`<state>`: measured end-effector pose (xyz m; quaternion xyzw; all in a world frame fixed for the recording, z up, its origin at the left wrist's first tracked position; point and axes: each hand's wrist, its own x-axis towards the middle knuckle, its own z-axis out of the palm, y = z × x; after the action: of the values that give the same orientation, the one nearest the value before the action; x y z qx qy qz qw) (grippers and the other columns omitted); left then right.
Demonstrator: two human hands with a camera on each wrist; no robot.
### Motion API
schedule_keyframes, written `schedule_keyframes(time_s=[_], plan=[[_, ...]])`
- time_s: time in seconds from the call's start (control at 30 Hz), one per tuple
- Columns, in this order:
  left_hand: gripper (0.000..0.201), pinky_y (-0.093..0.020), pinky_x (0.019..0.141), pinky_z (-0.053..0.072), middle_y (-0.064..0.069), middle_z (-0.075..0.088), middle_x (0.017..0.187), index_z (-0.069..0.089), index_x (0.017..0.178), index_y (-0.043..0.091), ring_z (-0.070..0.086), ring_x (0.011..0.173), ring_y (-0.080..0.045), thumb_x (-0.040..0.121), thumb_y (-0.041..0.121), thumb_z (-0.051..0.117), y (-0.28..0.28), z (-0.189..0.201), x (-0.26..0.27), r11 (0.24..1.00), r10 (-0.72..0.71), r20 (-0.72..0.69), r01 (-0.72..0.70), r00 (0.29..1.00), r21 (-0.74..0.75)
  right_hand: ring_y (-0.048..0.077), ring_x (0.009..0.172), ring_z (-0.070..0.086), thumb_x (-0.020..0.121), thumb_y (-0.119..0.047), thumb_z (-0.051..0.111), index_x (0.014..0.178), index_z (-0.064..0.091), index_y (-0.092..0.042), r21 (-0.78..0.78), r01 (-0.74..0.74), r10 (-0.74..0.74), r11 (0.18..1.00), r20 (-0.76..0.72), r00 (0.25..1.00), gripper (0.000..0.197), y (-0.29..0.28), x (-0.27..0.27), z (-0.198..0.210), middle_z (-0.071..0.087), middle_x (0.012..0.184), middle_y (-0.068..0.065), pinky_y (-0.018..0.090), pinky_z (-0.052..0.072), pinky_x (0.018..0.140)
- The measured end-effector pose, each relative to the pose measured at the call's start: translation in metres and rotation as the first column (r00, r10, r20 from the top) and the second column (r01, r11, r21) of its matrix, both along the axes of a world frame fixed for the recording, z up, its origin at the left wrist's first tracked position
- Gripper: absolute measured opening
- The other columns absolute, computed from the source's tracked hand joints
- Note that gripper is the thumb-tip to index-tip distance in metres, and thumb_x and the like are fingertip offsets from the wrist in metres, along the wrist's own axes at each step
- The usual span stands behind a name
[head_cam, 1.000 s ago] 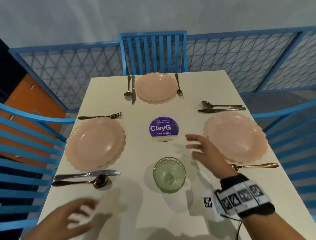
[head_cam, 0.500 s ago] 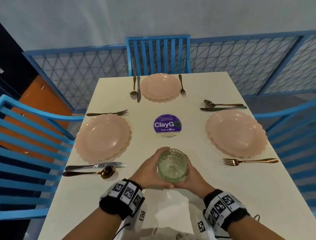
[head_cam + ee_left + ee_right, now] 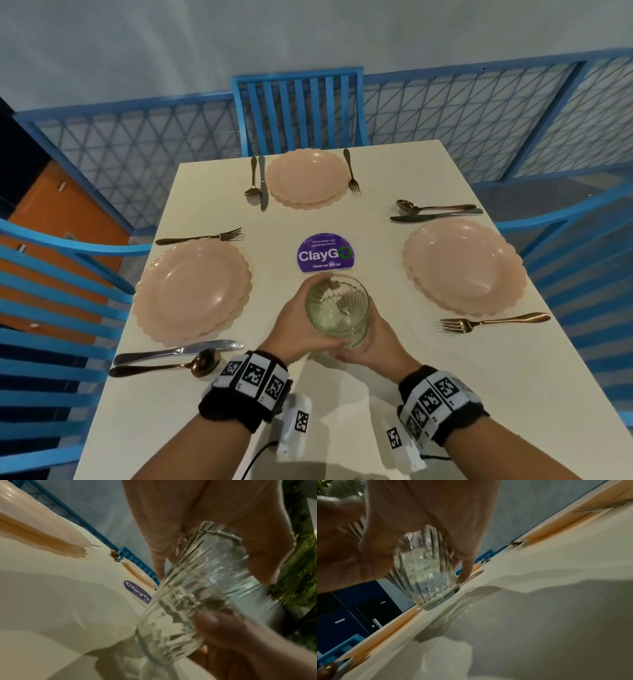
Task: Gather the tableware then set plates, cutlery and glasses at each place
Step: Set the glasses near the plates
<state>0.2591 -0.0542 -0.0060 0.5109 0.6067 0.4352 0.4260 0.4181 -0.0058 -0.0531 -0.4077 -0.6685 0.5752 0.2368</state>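
Gripping the ribbed glass (image 3: 337,310) with both hands: your left hand (image 3: 296,329) wraps its near-left side, your right hand (image 3: 373,337) the near-right side, fingers (image 3: 267,555) curled round the wall on both. In the right wrist view the glass base sits at the worktop (image 3: 428,359) or just over it; can't tell if it touches. It's at the middle of the worktop, just on your side of the purple ClayGo sticker (image 3: 324,254).

Three places laid with pink scalloped plates: left plate (image 3: 193,289), right plate (image 3: 464,267), far plate (image 3: 306,178). Left place: fork (image 3: 202,236) on the far side, knife (image 3: 178,351) and spoon (image 3: 168,366) on the near side. Right place: spoon and knife (image 3: 436,216) far, fork (image 3: 493,322) near. Far place: spoon and knife left, fork right. Blue chairs (image 3: 298,109) at three sides.
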Motion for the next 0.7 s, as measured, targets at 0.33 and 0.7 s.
schedule_keyframes(time_s=[0.33, 0.7], plan=[[0.096, -0.026, 0.097, 0.048, 0.023, 0.061, 0.113, 0.047, 0.127, 0.027, 0.057, 0.112, 0.001, 0.040, 0.028, 0.086, 0.051, 0.049, -0.028, 0.963, 0.190, 0.165, -0.217, 0.968, 0.162, 0.008, 0.114, 0.050, 0.057, -0.011, 0.088, 0.130, 0.035, -0.022, 0.096, 0.241, -0.245, 0.966, 0.032, 0.969, 0.091, 0.081, 0.002, 0.008, 0.053, 0.115, -0.013, 0.024, 0.038, 0.099], [0.098, -0.025, 0.094, 0.048, 0.027, 0.063, 0.107, 0.047, 0.127, 0.028, 0.058, 0.107, 0.005, 0.037, 0.027, 0.086, 0.070, 0.028, -0.047, 0.965, 0.228, 0.157, -0.244, 0.961, 0.095, 0.018, 0.121, 0.050, 0.063, -0.012, 0.085, 0.133, 0.034, -0.014, 0.157, 0.590, -0.601, 0.792, 0.026, 0.799, 0.087, 0.180, -0.005, 0.007, 0.052, 0.133, 0.005, 0.010, 0.032, 0.090]])
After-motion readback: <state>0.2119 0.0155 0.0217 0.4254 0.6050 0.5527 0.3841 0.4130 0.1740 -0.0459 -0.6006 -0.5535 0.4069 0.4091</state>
